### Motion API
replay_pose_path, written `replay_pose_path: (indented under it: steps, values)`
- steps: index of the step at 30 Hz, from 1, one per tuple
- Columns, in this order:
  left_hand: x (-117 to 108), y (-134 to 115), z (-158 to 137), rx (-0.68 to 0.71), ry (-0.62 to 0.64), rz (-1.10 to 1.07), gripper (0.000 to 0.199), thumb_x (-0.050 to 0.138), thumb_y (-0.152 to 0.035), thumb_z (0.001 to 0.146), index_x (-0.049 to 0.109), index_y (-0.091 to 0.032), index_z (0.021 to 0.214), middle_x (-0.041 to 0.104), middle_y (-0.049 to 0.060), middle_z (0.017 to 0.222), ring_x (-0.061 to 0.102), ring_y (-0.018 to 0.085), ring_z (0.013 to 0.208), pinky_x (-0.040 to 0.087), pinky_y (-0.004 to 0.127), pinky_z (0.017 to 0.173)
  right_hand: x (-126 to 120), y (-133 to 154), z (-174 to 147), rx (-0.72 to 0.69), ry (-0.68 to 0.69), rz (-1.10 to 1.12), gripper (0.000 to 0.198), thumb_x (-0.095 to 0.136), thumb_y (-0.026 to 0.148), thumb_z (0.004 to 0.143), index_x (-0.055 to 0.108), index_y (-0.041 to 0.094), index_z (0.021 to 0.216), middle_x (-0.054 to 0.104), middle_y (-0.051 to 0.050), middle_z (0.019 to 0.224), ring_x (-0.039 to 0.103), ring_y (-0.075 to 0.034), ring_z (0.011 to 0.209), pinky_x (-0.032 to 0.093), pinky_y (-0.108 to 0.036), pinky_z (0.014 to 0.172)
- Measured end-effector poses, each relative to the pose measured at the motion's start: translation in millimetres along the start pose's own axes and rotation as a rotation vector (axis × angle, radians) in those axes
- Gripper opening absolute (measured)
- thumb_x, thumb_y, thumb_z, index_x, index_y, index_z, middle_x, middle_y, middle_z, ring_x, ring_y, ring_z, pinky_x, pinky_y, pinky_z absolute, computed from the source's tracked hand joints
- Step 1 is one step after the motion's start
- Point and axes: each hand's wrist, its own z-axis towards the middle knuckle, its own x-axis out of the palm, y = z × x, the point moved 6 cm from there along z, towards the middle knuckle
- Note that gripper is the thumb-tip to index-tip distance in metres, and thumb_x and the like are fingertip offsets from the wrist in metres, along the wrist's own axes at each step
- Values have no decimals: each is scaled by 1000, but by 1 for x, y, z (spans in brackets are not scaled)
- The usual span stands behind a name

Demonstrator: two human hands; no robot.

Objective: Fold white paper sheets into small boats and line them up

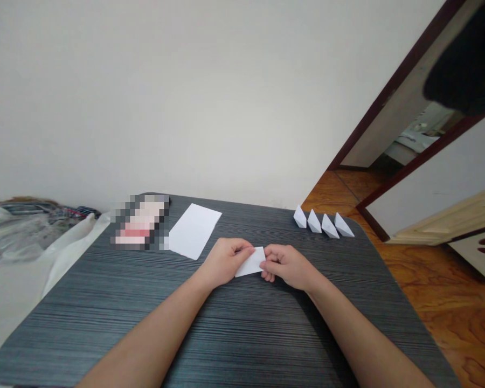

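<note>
A small folded piece of white paper [250,264] is held between my two hands over the middle of the table. My left hand [226,261] grips its left side, with the thumb lying on top. At the right edge, my right hand [286,265] pinches the paper between thumb and fingers. Beyond my left hand lies a flat white sheet of paper [196,230]. Several folded white paper shapes [314,221] with pointed tips stand in a row at the table's far right.
The dark wood-grain table [226,334] has rounded corners and meets a white wall [210,97]. A blurred-out phone-like object [141,221] lies at the far left. Clear plastic over cloth [36,231] sits left of the table; wooden floor [440,302] shows on the right.
</note>
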Motion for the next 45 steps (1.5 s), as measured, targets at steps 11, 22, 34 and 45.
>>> replay_pose_path:
  steps: [11,22,34,45]
  values:
    - [3,-4,-1,28,48,-21,29,47,-34,83,69,-16,77,66,2,71,55,14,66,37,22,58,1,-3,-1,10,35,12,20,58,34,80,51,16,72,65,-2,64,59,-12,53,49,-25,54]
    - [4,-9,-3,57,89,-19,30,46,-30,83,68,-15,69,62,1,64,51,12,59,33,20,52,-5,-1,0,-37,-39,-107,17,53,32,84,57,16,82,64,-1,63,59,-12,52,46,-24,53]
    - [9,-9,-4,90,136,54,31,45,-29,84,65,-14,65,58,0,60,49,10,56,31,20,50,-7,10,-1,-119,-118,-241,19,50,29,86,61,18,75,62,0,58,58,-13,53,43,-23,52]
    - [11,-9,-4,106,157,76,30,45,-29,84,63,-14,65,58,-1,60,49,10,56,31,20,51,-6,14,-2,-158,-151,-369,21,47,26,88,61,18,74,59,1,56,57,-13,52,41,-23,52]
